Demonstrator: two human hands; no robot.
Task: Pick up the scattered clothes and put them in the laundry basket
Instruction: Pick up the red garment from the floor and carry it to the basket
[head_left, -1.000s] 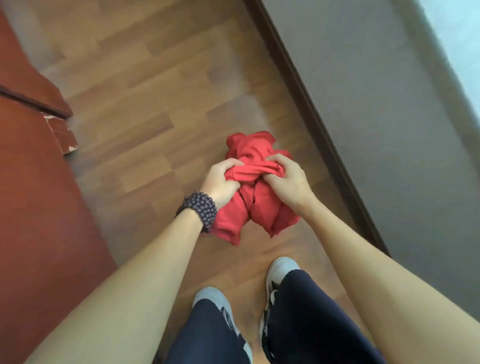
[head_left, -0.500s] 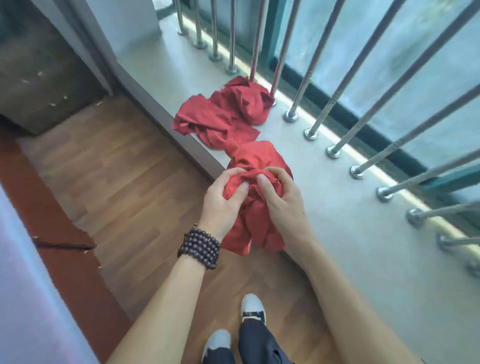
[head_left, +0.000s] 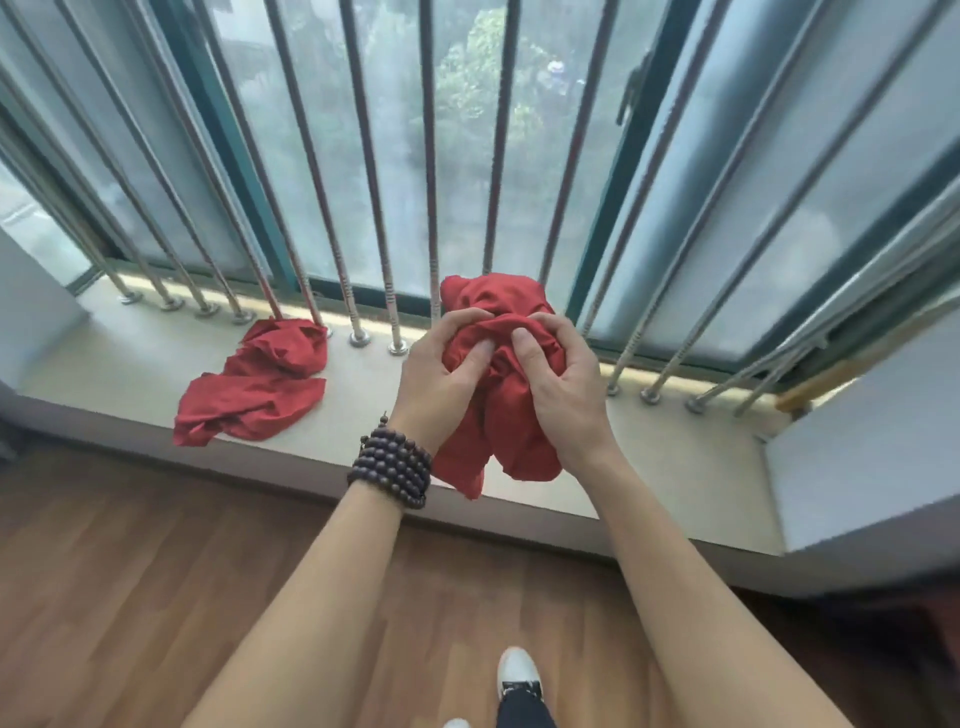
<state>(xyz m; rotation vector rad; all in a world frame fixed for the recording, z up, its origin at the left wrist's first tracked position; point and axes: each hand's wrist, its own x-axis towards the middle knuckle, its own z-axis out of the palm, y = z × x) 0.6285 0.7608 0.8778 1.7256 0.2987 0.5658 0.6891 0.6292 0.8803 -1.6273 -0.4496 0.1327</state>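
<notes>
A bunched red garment (head_left: 498, 415) hangs in front of me, gripped from both sides. My left hand (head_left: 441, 382), with a dark bead bracelet on the wrist, clutches its left part; my right hand (head_left: 563, 387) clutches its right part, thumbs pressing into the cloth. A second red garment (head_left: 254, 387) lies crumpled on the pale window ledge (head_left: 675, 457) to the left, one end against the metal bars. No laundry basket is in view.
Vertical metal bars (head_left: 431, 156) stand along the ledge in front of a glass window. A white wall block (head_left: 862, 452) juts out at the right. Wooden floor (head_left: 130, 597) lies below the ledge, and my shoe (head_left: 517, 670) shows at the bottom.
The view has swung from the floor and wall round to face the window ledge. Both hands kept hold of the red garment and carried it up over the ledge.
</notes>
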